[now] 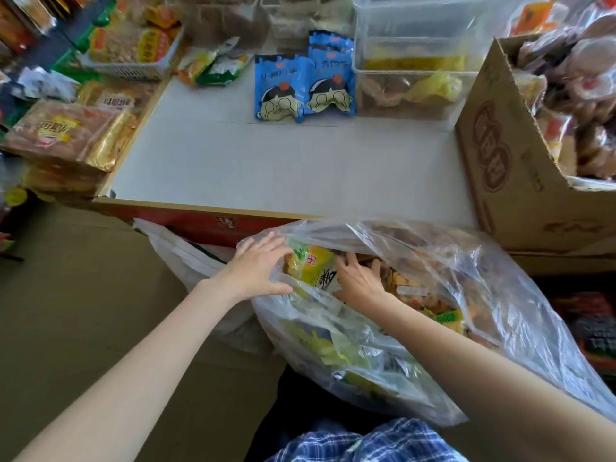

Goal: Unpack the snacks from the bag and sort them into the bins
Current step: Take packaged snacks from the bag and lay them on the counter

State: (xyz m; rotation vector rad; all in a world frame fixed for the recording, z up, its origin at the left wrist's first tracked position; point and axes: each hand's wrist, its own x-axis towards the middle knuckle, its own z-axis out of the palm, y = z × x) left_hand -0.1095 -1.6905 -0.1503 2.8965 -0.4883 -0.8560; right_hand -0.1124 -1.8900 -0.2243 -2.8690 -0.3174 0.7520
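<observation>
A big clear plastic bag (473, 295) full of snack packets lies open in front of me, below the table edge. My left hand (256, 270) is at the bag's mouth, fingers fairly straight, touching the plastic rim beside a yellow packet (313, 263). My right hand (358, 280) is inside the bag with its fingers spread, resting on that yellow packet and the small packets behind it. A stack of clear plastic bins (410, 101) at the back of the table holds yellow and brown snacks. A white basket (133, 68) at the back left holds orange packets.
Two blue cartoon-face packets (300, 85) and green-yellow packets (213, 66) lie at the back of the white table (283, 168). A large cardboard box (500, 161) of wrapped pastries stands at the right. Bagged bread loaves (66, 135) are piled at the left.
</observation>
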